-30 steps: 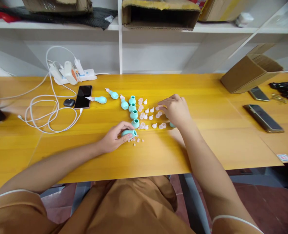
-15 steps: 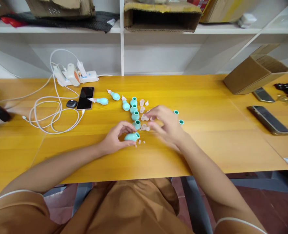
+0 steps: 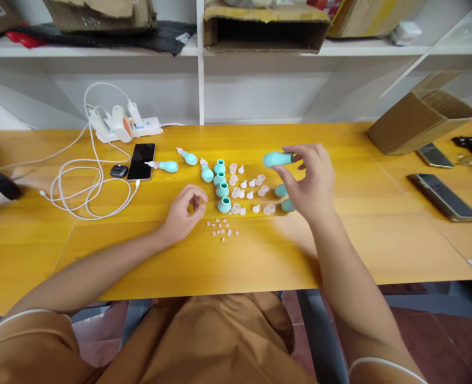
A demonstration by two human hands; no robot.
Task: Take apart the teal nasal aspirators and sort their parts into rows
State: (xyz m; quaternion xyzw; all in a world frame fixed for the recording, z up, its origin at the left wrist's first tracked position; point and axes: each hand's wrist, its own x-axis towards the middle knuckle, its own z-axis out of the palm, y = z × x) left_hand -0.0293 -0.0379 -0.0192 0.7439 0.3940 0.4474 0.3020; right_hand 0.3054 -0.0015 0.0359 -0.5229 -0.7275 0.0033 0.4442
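Wood-topped bench (image 3: 172,274) beneath white shelving (image 3: 255,85): pinched between thumb and fingers of the right hand (image 3: 311,184), a teal bulb (image 3: 276,159), turned sideways above the surface with its neck toward the palm. Curled over the left side of the layout, the left hand (image 3: 184,213), thumb and fingertips narrowly parted, with nothing visible between. Near the right hand and partly hidden by it, two more teal bulbs (image 3: 281,190). At center, loose pale-pink cups (image 3: 233,168) and small nozzles (image 3: 256,209); closer to the front edge, a scatter of tiny pink rings (image 3: 229,232). Alongside the cups, four open-mouthed teal bulbs (image 3: 222,189) in a row, without tips. Farther left, three tipped bulbs (image 3: 166,166), apparently finished, one with its tip over the edge of a phone (image 3: 140,160). Seemingly left over: seven bulbs with no tip visible, plus the loose parts. Farther out, a power strip (image 3: 148,126) at left and a cardboard box (image 3: 404,120) at right. Changed from half a second earlier: no bulb in the left hand, gripping one then; right hand, then over the small parts, now farther right and loaded; tipped bulbs and row unchanged.
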